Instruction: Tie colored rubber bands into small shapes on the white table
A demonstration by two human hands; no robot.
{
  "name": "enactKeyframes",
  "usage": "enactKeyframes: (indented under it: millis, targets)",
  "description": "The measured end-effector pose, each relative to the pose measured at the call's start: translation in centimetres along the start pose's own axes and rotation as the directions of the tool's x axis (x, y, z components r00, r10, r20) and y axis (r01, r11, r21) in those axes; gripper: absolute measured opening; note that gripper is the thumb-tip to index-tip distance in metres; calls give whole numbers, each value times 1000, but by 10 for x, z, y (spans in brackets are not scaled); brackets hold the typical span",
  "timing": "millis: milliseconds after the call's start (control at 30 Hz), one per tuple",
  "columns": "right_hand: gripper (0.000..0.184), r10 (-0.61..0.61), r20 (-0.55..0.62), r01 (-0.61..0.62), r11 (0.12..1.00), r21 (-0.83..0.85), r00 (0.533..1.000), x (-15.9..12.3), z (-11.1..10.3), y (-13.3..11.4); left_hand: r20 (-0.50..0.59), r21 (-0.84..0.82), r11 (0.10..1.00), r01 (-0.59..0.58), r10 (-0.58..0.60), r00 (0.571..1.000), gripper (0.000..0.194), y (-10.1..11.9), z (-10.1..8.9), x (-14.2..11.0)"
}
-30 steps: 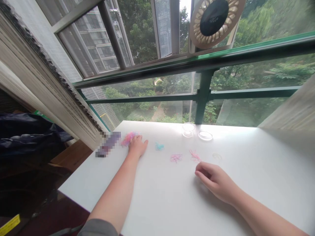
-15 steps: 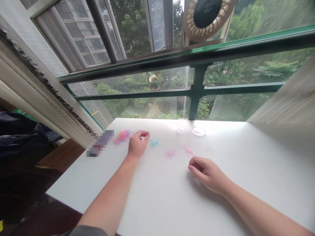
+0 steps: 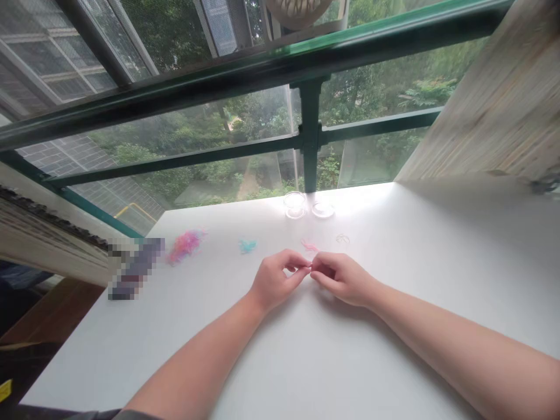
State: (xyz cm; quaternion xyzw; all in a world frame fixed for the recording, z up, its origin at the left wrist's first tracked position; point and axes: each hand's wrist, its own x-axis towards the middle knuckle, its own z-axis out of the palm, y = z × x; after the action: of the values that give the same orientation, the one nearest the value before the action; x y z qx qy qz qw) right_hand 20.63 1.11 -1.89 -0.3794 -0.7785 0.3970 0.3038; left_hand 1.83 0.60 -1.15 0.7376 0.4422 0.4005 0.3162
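Over the white table, my left hand (image 3: 281, 280) and my right hand (image 3: 343, 279) meet at the fingertips. Both are closed in a pinch; whatever lies between the tips is too small to make out. Just beyond them is a little pile of pink rubber bands (image 3: 310, 245), with a few pale ones (image 3: 343, 238) to its right. A teal cluster of bands (image 3: 247, 246) lies left of my hands. Farther left spreads a larger heap of mixed pink, orange and purple bands (image 3: 186, 247). The lilac cluster is hidden behind my left hand.
A clear round container (image 3: 294, 205) and a clear round lid or dish (image 3: 323, 210) stand at the table's back edge by the window. A blurred-out dark object (image 3: 136, 269) lies at the left edge. Curtains (image 3: 476, 99) hang at the right side.
My left hand has moved right, from beside the teal cluster to my right hand, and their fingertips now meet. The view has tilted down and turned slightly right.
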Motion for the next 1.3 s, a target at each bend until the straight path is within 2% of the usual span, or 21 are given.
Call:
enactKeyframes:
  millis: [233,500,600,800,1067,1300]
  targets:
    - [5,14,-24,-14,1000,2,1000,0,0,0,3,-91,996,-14,14,1000,10,-5,-2,-1]
    - [4,30,-8,-30,1000,0,1000,0,0,-1,68,-163,986,-34,46,997,10,-8,0,-3]
    - [10,29,-2,-29,1000,-9,1000,0,0,-1,88,-140,989,-54,66,994,9,-8,-1,-3]
    - [5,15,7,-16,999,29,1000,0,0,-1,124,-45,985,-166,170,978,6,-5,-4,0]
    - [5,4,8,-4,999,35,1000,-1,0,0,167,61,980,-188,176,970,6,-6,-6,1]
    - [6,10,23,-10,1000,21,1000,-2,0,4,170,62,978,-198,185,968,6,-6,-8,0]
